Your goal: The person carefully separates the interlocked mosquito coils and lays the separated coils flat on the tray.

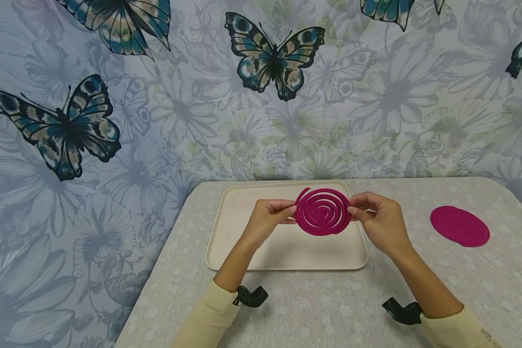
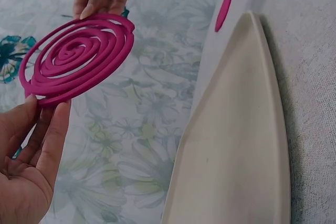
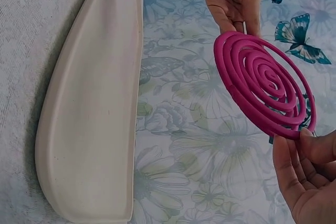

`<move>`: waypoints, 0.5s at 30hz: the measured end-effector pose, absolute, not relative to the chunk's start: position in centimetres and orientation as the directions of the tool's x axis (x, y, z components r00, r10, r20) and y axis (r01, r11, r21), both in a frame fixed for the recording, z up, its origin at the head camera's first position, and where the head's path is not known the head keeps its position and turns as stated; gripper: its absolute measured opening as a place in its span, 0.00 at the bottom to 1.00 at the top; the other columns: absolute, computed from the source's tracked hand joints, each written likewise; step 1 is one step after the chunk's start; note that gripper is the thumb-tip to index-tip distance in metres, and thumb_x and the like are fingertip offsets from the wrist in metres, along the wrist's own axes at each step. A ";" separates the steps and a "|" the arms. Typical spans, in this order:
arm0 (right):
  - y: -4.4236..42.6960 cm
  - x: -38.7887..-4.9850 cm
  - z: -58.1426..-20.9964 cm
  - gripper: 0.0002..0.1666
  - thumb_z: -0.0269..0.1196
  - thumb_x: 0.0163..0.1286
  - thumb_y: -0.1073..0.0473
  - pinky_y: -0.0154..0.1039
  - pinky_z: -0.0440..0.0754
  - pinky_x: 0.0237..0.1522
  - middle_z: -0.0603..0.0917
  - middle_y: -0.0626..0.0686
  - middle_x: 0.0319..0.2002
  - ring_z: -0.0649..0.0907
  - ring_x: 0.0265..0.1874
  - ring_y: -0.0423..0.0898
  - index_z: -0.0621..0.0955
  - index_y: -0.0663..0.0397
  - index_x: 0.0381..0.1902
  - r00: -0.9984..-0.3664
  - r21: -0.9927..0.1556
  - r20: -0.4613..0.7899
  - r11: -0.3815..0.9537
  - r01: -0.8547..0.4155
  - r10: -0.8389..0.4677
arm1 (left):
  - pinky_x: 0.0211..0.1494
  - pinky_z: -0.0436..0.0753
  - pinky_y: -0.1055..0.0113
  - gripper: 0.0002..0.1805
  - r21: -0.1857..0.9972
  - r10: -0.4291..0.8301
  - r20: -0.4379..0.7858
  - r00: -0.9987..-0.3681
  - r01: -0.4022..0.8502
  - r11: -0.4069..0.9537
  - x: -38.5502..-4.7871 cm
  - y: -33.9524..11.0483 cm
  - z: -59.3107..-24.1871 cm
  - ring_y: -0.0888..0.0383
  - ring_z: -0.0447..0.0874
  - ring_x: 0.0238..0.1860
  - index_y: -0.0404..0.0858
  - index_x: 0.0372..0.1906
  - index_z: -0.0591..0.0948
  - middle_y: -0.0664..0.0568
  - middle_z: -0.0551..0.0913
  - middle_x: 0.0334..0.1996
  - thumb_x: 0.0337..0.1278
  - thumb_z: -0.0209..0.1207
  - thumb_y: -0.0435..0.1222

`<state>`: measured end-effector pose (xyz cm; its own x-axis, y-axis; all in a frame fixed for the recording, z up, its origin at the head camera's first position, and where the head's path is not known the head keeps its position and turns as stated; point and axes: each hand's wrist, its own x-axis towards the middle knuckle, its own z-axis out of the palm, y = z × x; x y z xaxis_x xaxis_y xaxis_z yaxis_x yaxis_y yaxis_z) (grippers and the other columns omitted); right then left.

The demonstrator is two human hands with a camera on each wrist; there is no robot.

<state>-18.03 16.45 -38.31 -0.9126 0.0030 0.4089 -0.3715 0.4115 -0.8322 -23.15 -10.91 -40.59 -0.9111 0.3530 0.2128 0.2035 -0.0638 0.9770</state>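
Note:
A magenta spiral coaster [image 1: 319, 223] is held up above the cream tray, its coils slightly spread with gaps between them. My left hand [image 1: 267, 220] pinches its left edge between thumb and fingers. On the opposite edge, the thumb and fingers of my right hand [image 1: 383, 222] pinch the rim. Both wrist views show the spiral [image 2: 79, 59] tilted between the two hands, clear of the tray [image 3: 89, 119]. A second magenta spiral coaster [image 1: 459, 226] lies flat on the table to the right, its coils close together.
The shallow cream tray [image 1: 287, 256] lies on a pale patterned tablecloth [image 1: 313, 309]. Behind the table hangs a backdrop [image 1: 191, 121] printed with flowers and butterflies. Dark bands [image 1: 252, 296] sit at both wrists.

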 end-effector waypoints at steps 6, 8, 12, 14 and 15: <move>16.5 -18.1 -38.2 0.07 0.67 0.68 0.69 0.24 0.85 0.38 0.87 0.60 0.37 0.88 0.31 0.42 0.85 0.65 0.44 -0.923 -0.844 0.384 0.398 -0.360 -0.021 | 0.48 0.89 0.55 0.14 0.979 0.382 0.204 -0.901 0.195 -0.063 -23.3 -11.2 -40.8 0.52 0.90 0.42 0.26 0.53 0.84 0.39 0.88 0.46 0.67 0.63 0.29; 16.5 -18.1 -38.2 0.08 0.67 0.69 0.69 0.25 0.85 0.38 0.87 0.60 0.38 0.88 0.31 0.43 0.85 0.65 0.45 -0.930 -0.853 0.365 0.389 -0.347 -0.029 | 0.49 0.89 0.55 0.14 0.981 0.397 0.195 -0.897 0.185 -0.066 -23.4 -11.3 -40.9 0.52 0.91 0.42 0.25 0.53 0.84 0.39 0.88 0.46 0.67 0.62 0.29; 16.4 -18.2 -38.2 0.08 0.66 0.69 0.70 0.29 0.87 0.39 0.86 0.62 0.39 0.89 0.31 0.46 0.84 0.66 0.45 -0.947 -0.878 0.316 0.361 -0.315 -0.055 | 0.49 0.88 0.56 0.14 0.988 0.428 0.157 -0.890 0.144 -0.062 -23.5 -11.4 -41.1 0.52 0.91 0.40 0.22 0.53 0.82 0.37 0.88 0.45 0.68 0.60 0.27; 16.3 -18.2 -38.2 0.08 0.66 0.69 0.70 0.30 0.88 0.39 0.86 0.62 0.39 0.89 0.31 0.47 0.84 0.67 0.45 -0.952 -0.884 0.300 0.355 -0.304 -0.067 | 0.48 0.89 0.56 0.14 0.990 0.444 0.141 -0.885 0.130 -0.055 -23.6 -11.5 -41.1 0.53 0.91 0.39 0.21 0.54 0.82 0.36 0.88 0.45 0.69 0.59 0.26; 16.3 -18.2 -38.2 0.08 0.66 0.69 0.70 0.31 0.88 0.39 0.86 0.62 0.39 0.89 0.31 0.47 0.84 0.67 0.45 -0.952 -0.885 0.297 0.356 -0.301 -0.069 | 0.47 0.89 0.56 0.14 0.991 0.448 0.136 -0.884 0.129 -0.048 -23.7 -11.5 -41.1 0.53 0.91 0.39 0.21 0.53 0.82 0.36 0.88 0.44 0.69 0.59 0.26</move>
<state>-18.22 16.27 -38.16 -0.9525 -0.0689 0.2968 -0.3014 0.3559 -0.8846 -23.65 -11.48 -41.13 -0.8836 0.4479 0.1363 0.1287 -0.0476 0.9905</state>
